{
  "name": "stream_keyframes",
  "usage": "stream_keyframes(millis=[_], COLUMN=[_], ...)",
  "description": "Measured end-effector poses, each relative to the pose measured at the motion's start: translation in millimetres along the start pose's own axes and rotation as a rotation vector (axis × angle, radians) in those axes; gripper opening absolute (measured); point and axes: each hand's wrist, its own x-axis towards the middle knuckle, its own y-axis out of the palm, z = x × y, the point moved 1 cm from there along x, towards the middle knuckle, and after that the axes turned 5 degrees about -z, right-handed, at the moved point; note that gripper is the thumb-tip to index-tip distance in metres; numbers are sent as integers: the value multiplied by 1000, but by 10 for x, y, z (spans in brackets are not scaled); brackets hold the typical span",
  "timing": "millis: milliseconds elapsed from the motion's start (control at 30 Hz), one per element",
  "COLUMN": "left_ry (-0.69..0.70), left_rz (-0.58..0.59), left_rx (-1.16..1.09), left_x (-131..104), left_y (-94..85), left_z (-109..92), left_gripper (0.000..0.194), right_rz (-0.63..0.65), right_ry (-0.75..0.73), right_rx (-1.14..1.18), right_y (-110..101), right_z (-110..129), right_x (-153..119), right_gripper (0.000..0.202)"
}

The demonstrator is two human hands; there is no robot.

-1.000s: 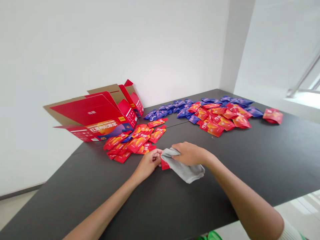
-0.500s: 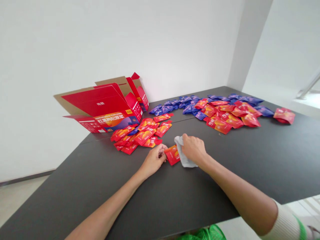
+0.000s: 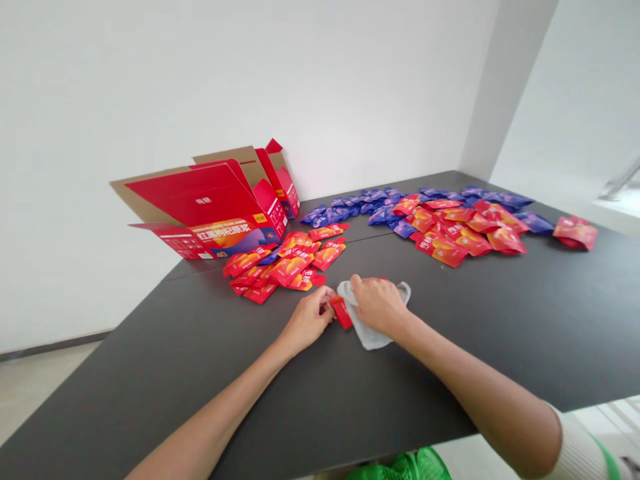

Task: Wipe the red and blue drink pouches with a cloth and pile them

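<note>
Near the middle of the dark table, my left hand [image 3: 311, 316] pinches the left end of a red pouch [image 3: 342, 312]. A grey cloth [image 3: 373, 338] is bunched under my right hand [image 3: 379, 303], whose fingers are closed on it. The cloth lies over the right part of the pouch and hides most of it. Just beyond my left hand lies a heap of red pouches [image 3: 293, 267] with a little blue among them.
Two open red cartons [image 3: 225, 233] stand at the back left against the wall. Blue pouches [image 3: 345, 208] and red pouches [image 3: 450, 233] spread across the back right. A lone red pouch [image 3: 575, 233] lies far right. Green mesh [image 3: 405, 467] shows below the table's front edge [image 3: 380, 455].
My right hand has moved slightly left with the cloth, which now covers more of the pouch and spreads out to the right. My left hand has hardly moved.
</note>
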Motion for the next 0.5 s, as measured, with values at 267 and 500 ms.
stream_keyframes(millis=[267,500], left_ry=[-9,-2], left_rz=[16,24], left_rx=[5,-15], left_x=[10,-4], left_y=[1,-11], left_z=[-15,-56], left_gripper=[11,12], right_rz=[38,67], right_ry=[192,-63], right_rx=[-61,15], right_y=[-31,-63], right_z=[-77,-12], right_x=[30,-9], right_gripper=[22,25])
